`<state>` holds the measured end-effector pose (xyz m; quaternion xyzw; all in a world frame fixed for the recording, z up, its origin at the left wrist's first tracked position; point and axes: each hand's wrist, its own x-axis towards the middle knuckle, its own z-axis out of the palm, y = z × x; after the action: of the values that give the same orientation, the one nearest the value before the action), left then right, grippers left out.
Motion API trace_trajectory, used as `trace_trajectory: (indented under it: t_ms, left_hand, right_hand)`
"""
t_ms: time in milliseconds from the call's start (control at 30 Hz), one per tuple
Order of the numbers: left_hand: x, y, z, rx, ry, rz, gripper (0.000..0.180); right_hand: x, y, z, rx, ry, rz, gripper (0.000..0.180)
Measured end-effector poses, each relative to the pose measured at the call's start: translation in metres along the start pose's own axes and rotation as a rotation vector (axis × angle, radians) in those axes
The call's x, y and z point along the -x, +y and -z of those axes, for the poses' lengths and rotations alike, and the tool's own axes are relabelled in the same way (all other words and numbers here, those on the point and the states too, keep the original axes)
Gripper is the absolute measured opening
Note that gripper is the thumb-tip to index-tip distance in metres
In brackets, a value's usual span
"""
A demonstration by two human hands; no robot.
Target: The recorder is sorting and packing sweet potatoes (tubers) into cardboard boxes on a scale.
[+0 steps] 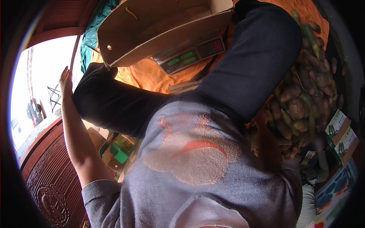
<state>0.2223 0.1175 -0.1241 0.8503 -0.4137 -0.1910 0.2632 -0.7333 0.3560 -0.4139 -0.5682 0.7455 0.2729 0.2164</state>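
Observation:
My left hand (66,80) is raised beside my bent left knee, fingers stretched out and holding nothing. On my other side, my right forearm (267,138) reaches down in shade next to my thigh. The fingers of that hand are hidden, so I cannot see what they touch. Nearest to it lies a heap of knobbly brown root vegetables (296,108) with long green pieces among them. Between my legs, an open cardboard box (167,36) sits tilted over a digital scale (190,57) with lit green displays. Neither of my visible arms touches the box.
An orange sheet (138,76) spreads under the scale, with a teal tarp (89,41) behind it. Carved reddish wood (49,178) stands at my left. Behind my left arm is a green container (119,153). Printed cartons (340,133) and part of another person (310,197) show at lower right.

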Motion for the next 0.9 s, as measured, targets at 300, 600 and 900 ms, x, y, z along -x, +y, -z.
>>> trace_trajectory:
  t_ms: [300, 600, 900]
  left_hand:
    - [0.025, 0.134, -0.057, 0.077, -0.141, -0.197, 0.048]
    - [0.014, 0.190, -0.122, -0.006, -0.539, -0.453, 0.056]
    - [0.000, 0.198, -0.141, -0.339, -0.451, -0.645, 0.034]
  right_hand:
    - [-0.038, -0.005, 0.091, -0.401, 0.035, -0.342, 0.065]
    - [-0.066, 0.040, 0.331, -0.806, 0.876, 0.059, 0.058]
    - [0.050, -0.117, 0.618, -0.993, 0.978, 0.812, 0.039]
